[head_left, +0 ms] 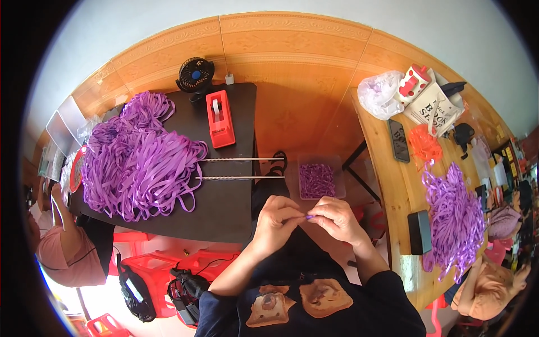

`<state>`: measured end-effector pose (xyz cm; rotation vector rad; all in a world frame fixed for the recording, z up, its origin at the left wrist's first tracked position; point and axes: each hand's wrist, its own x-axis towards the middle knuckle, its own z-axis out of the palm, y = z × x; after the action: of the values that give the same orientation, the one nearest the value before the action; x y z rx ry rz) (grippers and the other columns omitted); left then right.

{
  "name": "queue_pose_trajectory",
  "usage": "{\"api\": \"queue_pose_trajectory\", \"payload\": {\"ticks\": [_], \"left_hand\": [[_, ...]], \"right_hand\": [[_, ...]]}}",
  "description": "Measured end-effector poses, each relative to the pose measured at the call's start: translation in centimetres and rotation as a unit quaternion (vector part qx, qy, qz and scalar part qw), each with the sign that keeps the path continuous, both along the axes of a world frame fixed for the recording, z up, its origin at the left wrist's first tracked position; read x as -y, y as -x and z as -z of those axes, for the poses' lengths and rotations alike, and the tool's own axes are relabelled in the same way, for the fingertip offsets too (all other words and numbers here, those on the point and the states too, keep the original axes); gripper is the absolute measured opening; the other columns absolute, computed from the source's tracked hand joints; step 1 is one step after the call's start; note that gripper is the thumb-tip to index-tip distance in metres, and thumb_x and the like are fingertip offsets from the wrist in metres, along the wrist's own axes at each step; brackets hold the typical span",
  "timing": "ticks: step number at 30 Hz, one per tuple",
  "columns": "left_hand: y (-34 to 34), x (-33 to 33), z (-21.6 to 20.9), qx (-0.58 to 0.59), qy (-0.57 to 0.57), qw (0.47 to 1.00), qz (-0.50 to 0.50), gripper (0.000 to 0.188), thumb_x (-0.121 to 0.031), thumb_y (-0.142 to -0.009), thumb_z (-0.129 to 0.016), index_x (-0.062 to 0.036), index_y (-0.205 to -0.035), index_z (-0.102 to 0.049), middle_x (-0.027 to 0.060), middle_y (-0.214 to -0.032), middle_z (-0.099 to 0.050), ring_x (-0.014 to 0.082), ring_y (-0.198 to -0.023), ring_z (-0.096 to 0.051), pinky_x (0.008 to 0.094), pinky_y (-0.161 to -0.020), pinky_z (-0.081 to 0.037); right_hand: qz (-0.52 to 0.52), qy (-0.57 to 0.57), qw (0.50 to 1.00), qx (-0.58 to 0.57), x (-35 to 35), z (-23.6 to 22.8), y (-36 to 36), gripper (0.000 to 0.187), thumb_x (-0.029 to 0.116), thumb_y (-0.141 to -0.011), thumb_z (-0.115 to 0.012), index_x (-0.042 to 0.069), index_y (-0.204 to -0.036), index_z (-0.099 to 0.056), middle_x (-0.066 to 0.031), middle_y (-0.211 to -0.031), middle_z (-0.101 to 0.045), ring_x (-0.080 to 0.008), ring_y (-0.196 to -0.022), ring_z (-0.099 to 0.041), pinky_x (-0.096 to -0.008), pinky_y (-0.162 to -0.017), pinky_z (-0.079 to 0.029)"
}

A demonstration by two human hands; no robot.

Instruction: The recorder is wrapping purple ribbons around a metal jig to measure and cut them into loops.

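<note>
Above my lap, my left hand [276, 222] and my right hand [338, 218] meet, fingertips pinched together. Between them shows a tiny bit of purple ribbon [309, 217], mostly hidden by the fingers. Just beyond, lower down, stands a clear plastic bin [340, 164] holding many small purple ribbon pieces [316, 181]. To the left, a large heap of long purple ribbons [151, 168] covers much of a dark table [227, 210]. Two thin pale rods [241, 178] jut from that heap past the table's right edge.
A red tape dispenser [219, 119] and a black fan [196, 75] stand on the dark table. The wooden table [396, 185] at right carries more purple ribbon [456, 219], a phone [398, 140], a dark box [419, 232] and bags. People sit at both sides; red stools [149, 269] stand left.
</note>
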<state>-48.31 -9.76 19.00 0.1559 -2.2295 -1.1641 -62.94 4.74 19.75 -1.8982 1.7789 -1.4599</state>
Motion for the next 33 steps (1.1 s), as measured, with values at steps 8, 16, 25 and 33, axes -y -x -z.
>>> {"api": "queue_pose_trajectory", "payload": {"ticks": [8,16,25,33], "left_hand": [[-0.8,0.7,1.5,0.139,-0.403,0.896,0.123,0.006,-0.002,-0.085,-0.066,0.0025,-0.087,-0.068,0.0042,-0.08,-0.066,0.0099,-0.072,-0.06,0.023,-0.065,-0.047],[-1.0,1.2,2.0,0.144,-0.536,0.802,0.221,0.01,-0.003,-0.088,-0.064,0.0023,-0.093,-0.07,0.0045,-0.075,-0.066,0.0081,-0.068,-0.058,0.0209,-0.063,-0.045],[-1.8,0.9,0.8,0.142,-0.534,0.799,0.238,0.01,-0.004,-0.089,-0.063,0.0025,-0.092,-0.07,0.0035,-0.074,-0.064,0.0072,-0.066,-0.055,0.0217,-0.06,-0.044],[-2.1,-0.6,-1.4,-0.025,0.015,0.996,0.086,0.01,0.004,-0.074,-0.064,0.0004,-0.082,-0.065,0.0097,-0.069,-0.055,0.0255,-0.064,-0.054,0.0332,-0.053,-0.043]], "right_hand": [[0.008,0.019,0.999,0.037,0.6,0.1,-0.5,0.014,-0.002,-0.076,-0.071,0.001,-0.084,-0.059,-0.0073,-0.076,-0.062,-0.0215,-0.067,-0.058,-0.0322,-0.06,-0.044],[-0.036,-0.017,0.997,0.069,0.5,-0.5,-0.6,0.014,0.001,-0.077,-0.07,0.004,-0.089,-0.063,-0.0074,-0.078,-0.063,-0.0249,-0.07,-0.06,-0.0347,-0.065,-0.042],[-0.041,0.024,0.998,-0.036,0.5,-2.1,-1.0,0.017,0.001,-0.072,-0.071,0.005,-0.087,-0.066,-0.0046,-0.076,-0.061,-0.0221,-0.067,-0.058,-0.0332,-0.059,-0.039],[-0.024,0.012,0.996,-0.083,0.5,-3.1,-1.8,0.014,0.001,-0.07,-0.072,0.005,-0.078,-0.062,-0.0045,-0.067,-0.048,-0.0212,-0.064,-0.051,-0.0346,-0.056,-0.034]]}}
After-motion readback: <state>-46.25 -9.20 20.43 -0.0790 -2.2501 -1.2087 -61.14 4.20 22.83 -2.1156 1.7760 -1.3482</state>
